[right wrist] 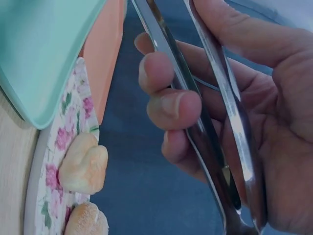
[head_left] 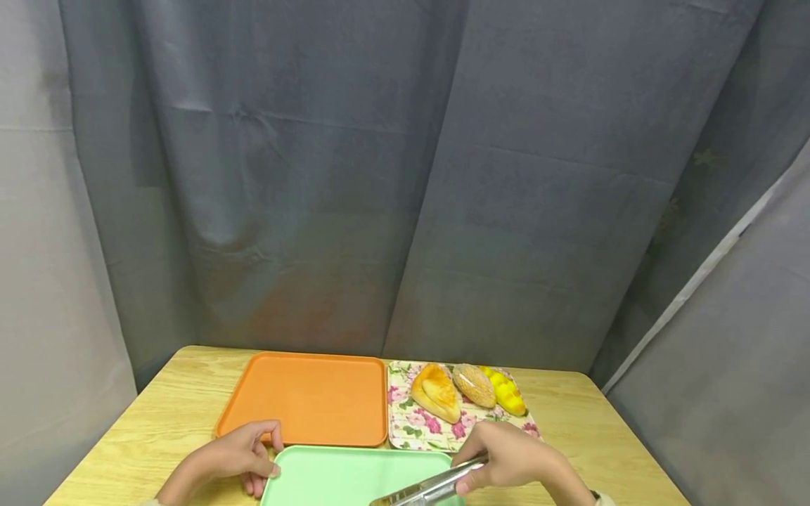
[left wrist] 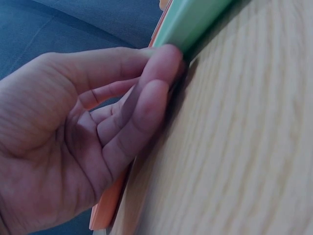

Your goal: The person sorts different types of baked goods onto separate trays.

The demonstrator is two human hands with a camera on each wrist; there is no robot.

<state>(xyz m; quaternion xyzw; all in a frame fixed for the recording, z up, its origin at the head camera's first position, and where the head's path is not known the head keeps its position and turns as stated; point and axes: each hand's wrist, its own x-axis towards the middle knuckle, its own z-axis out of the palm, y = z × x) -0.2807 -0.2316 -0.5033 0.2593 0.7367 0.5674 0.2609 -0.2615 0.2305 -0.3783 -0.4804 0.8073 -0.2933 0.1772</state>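
Seemingly readying: metal tongs (head_left: 436,483) poised over green tray (head_left: 342,471)

At the lower centre of the head view, the right hand (head_left: 509,455) grips the tongs, arms slightly apart, long axis slanting, free ends toward lower left. The left hand (head_left: 243,453) pinches the tray's left edge, apparently steadying it. Taking the folded bread (head_left: 436,393) would likely call for swinging those ends up-right, to the floral tray (head_left: 405,437).

Even light, bluish wrist views, glinting tongs (right wrist: 238,120), perhaps slight blur
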